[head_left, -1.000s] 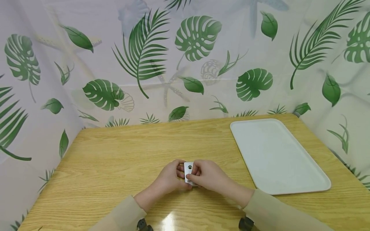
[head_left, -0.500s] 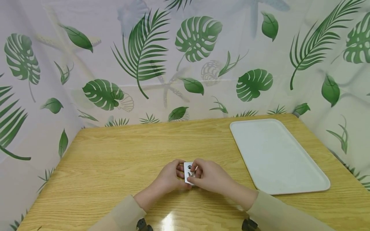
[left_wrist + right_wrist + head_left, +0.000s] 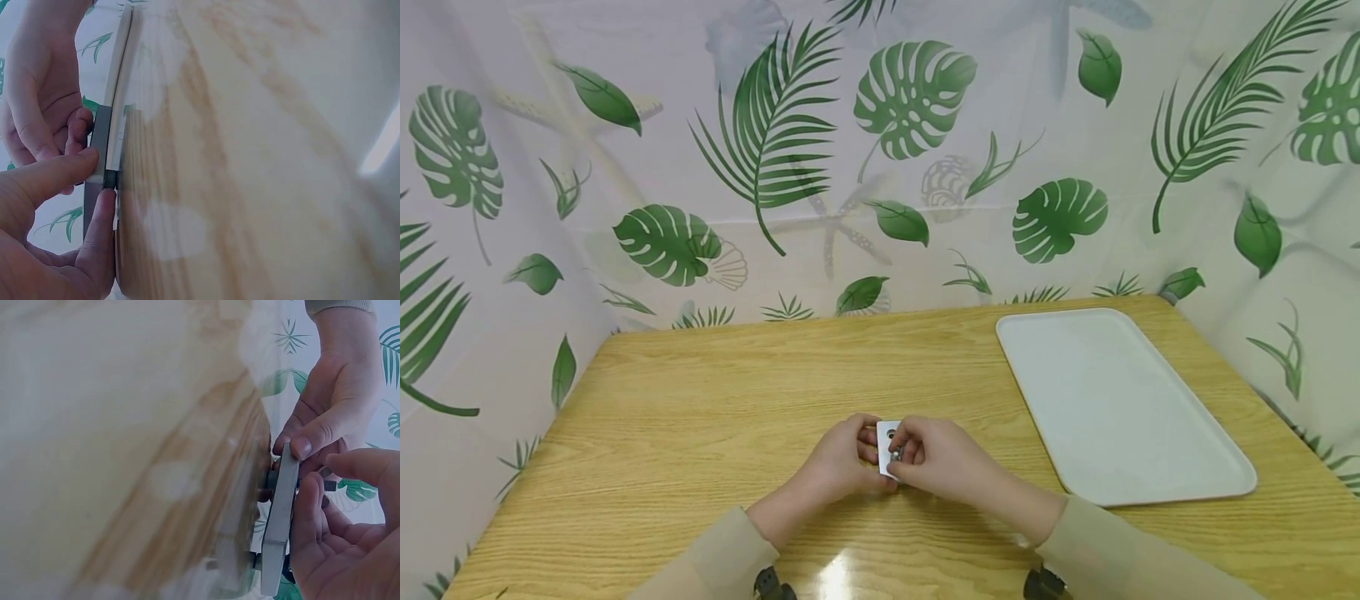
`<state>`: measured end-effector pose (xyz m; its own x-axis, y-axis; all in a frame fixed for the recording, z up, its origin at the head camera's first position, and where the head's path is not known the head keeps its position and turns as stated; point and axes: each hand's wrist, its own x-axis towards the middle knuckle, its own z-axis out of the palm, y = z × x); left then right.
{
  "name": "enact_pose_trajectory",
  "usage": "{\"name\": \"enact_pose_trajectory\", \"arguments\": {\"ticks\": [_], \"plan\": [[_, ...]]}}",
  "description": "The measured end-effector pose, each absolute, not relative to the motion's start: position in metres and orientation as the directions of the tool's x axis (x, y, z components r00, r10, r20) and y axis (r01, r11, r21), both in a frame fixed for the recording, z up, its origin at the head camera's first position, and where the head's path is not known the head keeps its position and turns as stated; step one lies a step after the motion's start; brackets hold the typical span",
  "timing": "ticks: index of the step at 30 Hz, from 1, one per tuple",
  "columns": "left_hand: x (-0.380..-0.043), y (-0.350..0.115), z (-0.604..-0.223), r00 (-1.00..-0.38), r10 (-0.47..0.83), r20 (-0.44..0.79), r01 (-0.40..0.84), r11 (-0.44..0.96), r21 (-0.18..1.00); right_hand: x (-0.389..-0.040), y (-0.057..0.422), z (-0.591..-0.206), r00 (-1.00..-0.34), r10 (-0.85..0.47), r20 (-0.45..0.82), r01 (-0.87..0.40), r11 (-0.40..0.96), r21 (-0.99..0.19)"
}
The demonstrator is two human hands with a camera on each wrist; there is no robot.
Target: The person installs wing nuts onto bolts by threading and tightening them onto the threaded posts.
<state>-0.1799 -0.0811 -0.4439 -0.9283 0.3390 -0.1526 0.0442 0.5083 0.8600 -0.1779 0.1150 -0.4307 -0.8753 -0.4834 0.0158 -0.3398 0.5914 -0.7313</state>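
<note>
My left hand (image 3: 842, 462) grips a small flat plate (image 3: 883, 454) by its edges, low over the table; its upper face is white with a dark-ringed hole near the far end. In the right wrist view, the plate stands edge-on and a threaded bolt (image 3: 330, 485) sticks out of its face. Thumb and fingers of my right hand (image 3: 951, 457) pinch a small silver wing nut (image 3: 897, 455) around that bolt, hiding part of it. Dark round ends (image 3: 271, 479) project from the plate's other side. The left wrist view shows the left thumb pressing the plate's face.
A white rectangular tray (image 3: 1120, 400) lies on the right of the wooden table (image 3: 722, 392). Behind and beside the table hangs a white cloth (image 3: 820, 167) with green leaf prints. Light glares off the table's front edge.
Right fingers open off the silver wing nut half a second ago, showing it, and now close on it again. The left hand and plate stay in place.
</note>
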Motion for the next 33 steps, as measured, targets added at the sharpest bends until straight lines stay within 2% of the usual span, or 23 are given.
{"name": "enact_pose_trajectory", "arguments": {"ticks": [6,14,20,28,33], "plan": [[-0.1792,-0.0808,-0.4441,-0.928,0.339,-0.152,0.045,0.508,0.860,-0.1777,0.1101,-0.4301,-0.908,-0.419,0.015,-0.311,0.649,-0.695],[-0.1796,-0.0800,-0.4441,-0.932,0.325,-0.160,0.029,0.508,0.861,-0.1767,0.1107,-0.4296,-0.919,-0.394,0.013,-0.308,0.696,-0.649],[-0.1796,-0.0803,-0.4447,-0.931,0.327,-0.161,0.032,0.514,0.857,-0.1754,0.1151,-0.4295,-0.902,-0.433,0.007,-0.329,0.674,-0.662],[-0.1792,-0.0809,-0.4451,-0.931,0.334,-0.150,0.042,0.503,0.863,-0.1779,0.1168,-0.4316,-0.841,-0.540,0.047,-0.419,0.593,-0.687],[-0.1798,-0.0807,-0.4453,-0.929,0.334,-0.157,0.037,0.508,0.860,-0.1784,0.1163,-0.4300,-0.844,-0.535,0.039,-0.406,0.590,-0.698]]}}
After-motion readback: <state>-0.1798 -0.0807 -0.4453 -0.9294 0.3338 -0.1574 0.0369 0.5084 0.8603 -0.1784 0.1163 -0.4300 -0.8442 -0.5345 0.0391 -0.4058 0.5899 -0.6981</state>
